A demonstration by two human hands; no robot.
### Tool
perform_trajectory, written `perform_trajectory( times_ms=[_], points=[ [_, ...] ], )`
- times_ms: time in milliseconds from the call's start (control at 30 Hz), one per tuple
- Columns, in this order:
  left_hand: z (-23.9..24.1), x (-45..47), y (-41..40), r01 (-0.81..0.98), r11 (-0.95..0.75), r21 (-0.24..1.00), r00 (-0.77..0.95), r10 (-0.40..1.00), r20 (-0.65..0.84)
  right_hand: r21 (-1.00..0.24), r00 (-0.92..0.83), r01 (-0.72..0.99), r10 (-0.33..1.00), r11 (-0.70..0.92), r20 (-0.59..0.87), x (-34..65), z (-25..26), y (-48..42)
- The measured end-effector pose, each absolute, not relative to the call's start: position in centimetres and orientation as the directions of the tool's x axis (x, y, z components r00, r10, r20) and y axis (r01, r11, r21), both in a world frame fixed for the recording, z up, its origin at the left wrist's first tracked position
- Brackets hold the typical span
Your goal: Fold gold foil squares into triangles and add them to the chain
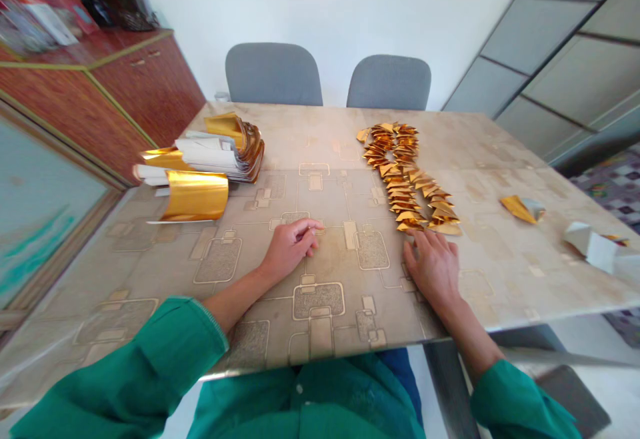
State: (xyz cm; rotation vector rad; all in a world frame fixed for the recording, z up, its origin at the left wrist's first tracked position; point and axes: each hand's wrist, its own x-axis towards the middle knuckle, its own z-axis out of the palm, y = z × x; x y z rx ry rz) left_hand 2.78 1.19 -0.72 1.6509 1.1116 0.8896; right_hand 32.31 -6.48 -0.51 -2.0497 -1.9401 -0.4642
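Note:
My left hand (291,247) rests on the table left of the middle, fingers loosely bent and a little apart, with nothing seen in it. My right hand (433,264) lies palm down at the near end of two rows of folded gold paper pieces (403,189). Its fingers are spread, and the fingertips reach the nearest pieces; whether they touch them is hard to tell. The rows stand packed closely together and run away from me. At the left is a stack of gold paper sheets (197,195) with white backs, some curled and bent over.
A patterned cloth covers the table (330,239). Toward the right lie a loose gold piece (520,209) and a white folded paper (590,245). Two grey chairs (274,73) stand at the far edge by the wall. A red-brown cabinet (145,85) is at the left.

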Motion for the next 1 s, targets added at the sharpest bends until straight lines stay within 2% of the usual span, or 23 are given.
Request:
perform_trajectory(
  times_ms=[167,300,400,467,533,800,1000],
  points=[
    [-0.8,2.8,1.2,0.271,-0.16,0.949,0.326,0.943,0.066,0.026,0.035,0.998,0.915,-0.05,0.403,32.3,-0.8,-5.9],
    [-0.8,2.7,1.2,0.269,-0.168,0.948,0.329,0.941,0.073,-0.065,0.087,0.996,0.899,-0.065,0.43,33.0,-0.7,-6.0],
    [-0.8,2.7,1.3,0.267,-0.17,0.949,0.33,0.941,0.076,-0.148,0.243,0.97,0.838,-0.195,0.489,34.3,-0.3,-6.0],
    [-0.8,2.7,1.2,0.263,-0.17,0.95,0.329,0.941,0.078,-0.144,0.349,0.935,0.773,-0.323,0.53,35.4,0.0,-6.1],
    [-0.7,2.7,1.2,0.261,-0.169,0.95,0.329,0.941,0.078,-0.122,0.379,0.919,0.754,-0.375,0.536,36.4,0.3,-6.3],
    [-0.9,2.8,1.2,0.259,-0.169,0.951,0.324,0.943,0.079,-0.103,0.332,0.938,0.775,-0.331,0.537,37.9,-0.3,-8.2],
    [-0.9,2.7,1.3,0.259,-0.165,0.952,0.316,0.946,0.078,-0.185,0.384,0.923,0.787,-0.337,0.482,38.4,-0.9,-8.8]
  ],
)
